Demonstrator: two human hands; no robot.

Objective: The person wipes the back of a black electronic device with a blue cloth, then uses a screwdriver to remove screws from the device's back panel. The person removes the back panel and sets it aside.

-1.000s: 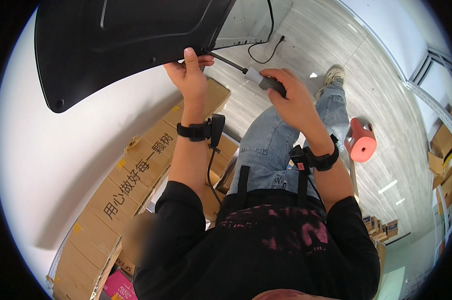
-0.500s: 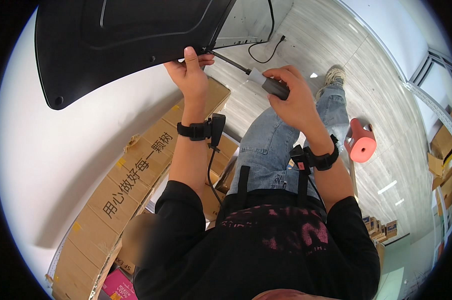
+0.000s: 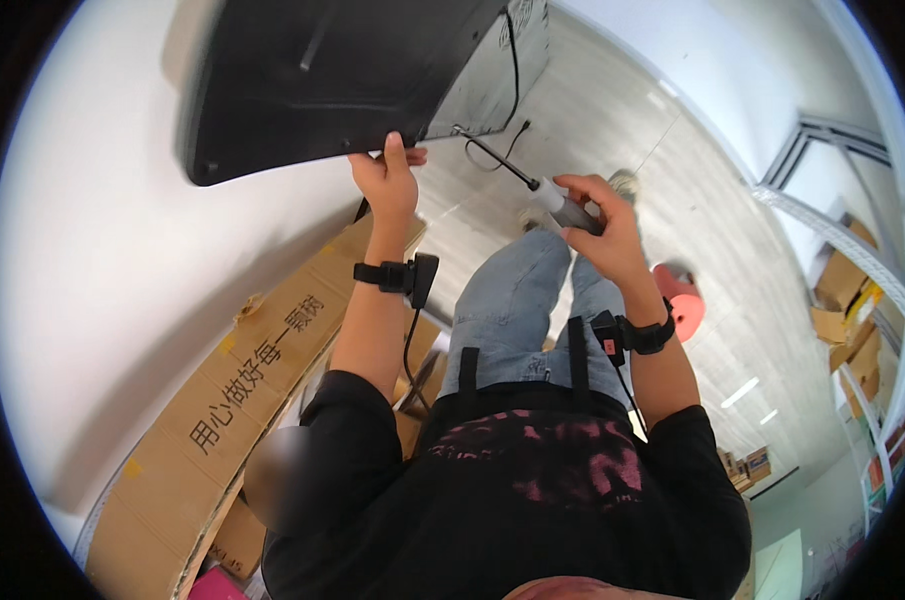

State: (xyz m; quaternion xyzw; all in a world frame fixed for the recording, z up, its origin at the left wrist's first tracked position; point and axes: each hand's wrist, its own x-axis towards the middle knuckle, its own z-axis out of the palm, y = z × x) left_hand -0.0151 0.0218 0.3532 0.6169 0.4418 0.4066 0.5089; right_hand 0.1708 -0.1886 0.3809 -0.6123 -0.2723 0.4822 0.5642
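Along the lower edge of a broad, black, plastic-looking panel [image 3: 342, 70], near its lower-right corner, I have the left hand [image 3: 387, 185] in a pinch: thumb on the near face, the other fingers tucked behind the edge. Across from it, the right hand [image 3: 609, 225] has thumb and fingers wrapped around a screwdriver [image 3: 550, 195] with a dark grey handle, pale grey collar and long dark shaft. Its tip sits just past that same corner, in front of a pale grey, metal-looking sheet [image 3: 487, 90]; whether it touches anything, I cannot tell from my end.

A slip worries me most: with the shaft at a slant, sideways pressure could skate the tip, scratching the sheet or jabbing the nearby left fingers. Were that pinch to loosen, the panel might sag, since I cannot make out what else bears it.

As for looks, the panel is slightly blurred, with faint moulded ridges and small round recesses near its lower edge. A thin black cable [image 3: 515, 70] runs down beside the sheet, and a coral-pink stool [image 3: 684, 312] stands on the pale, wood-patterned floor [image 3: 612, 110], off to the right.
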